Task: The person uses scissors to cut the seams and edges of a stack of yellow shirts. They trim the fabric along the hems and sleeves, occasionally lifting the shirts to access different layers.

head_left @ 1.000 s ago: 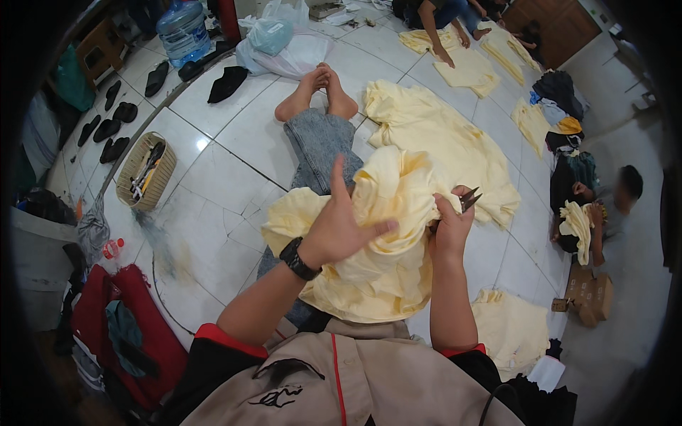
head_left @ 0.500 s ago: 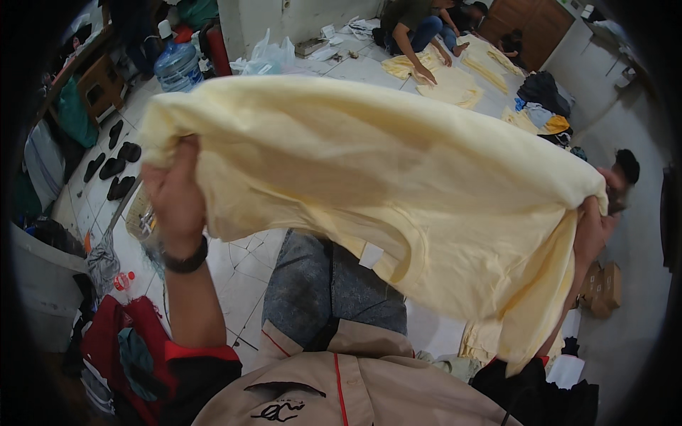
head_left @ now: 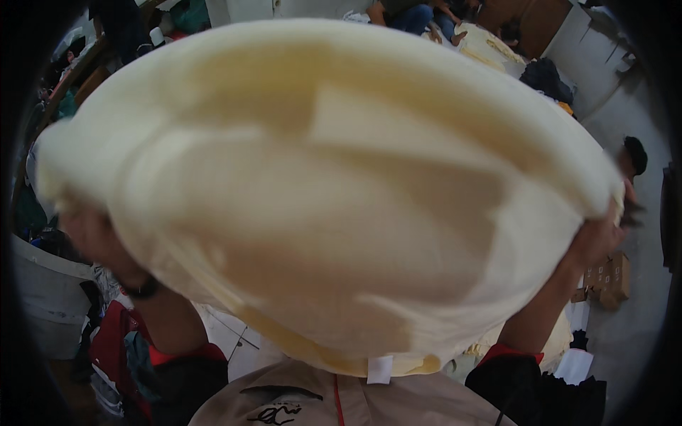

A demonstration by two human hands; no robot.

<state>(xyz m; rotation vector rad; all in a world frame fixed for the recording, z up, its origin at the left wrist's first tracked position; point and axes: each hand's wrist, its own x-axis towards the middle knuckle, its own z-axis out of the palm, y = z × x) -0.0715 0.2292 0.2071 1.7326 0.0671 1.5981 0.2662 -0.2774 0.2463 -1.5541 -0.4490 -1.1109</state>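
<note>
A pale yellow T-shirt (head_left: 341,213) is stretched wide before me and fills most of the view, blurred by motion and billowing. My left hand (head_left: 96,231) is closed on its left side, the fingers partly covered by the cloth. At the opposite side, my right hand (head_left: 600,234) grips the fabric, its fingertips folded into the edge. The shirt's neckline hangs lowest, close to my chest, with a small white label (head_left: 379,370) on it. Much of the floor and my legs are hidden behind the cloth.
Red and dark cloths (head_left: 117,341) lie at lower left beside a grey rounded surface (head_left: 50,305). Cardboard boxes (head_left: 609,280) stand by the right wall. Co-workers (head_left: 412,15) sit at the back near yellow fabric and a dark clothes pile (head_left: 547,79). Another person (head_left: 632,157) is close at right.
The T-shirt has swung up and ballooned toward me, its neckline now near my chest. My left hand has moved outward to the left and lower; my right hand has shifted only slightly.
</note>
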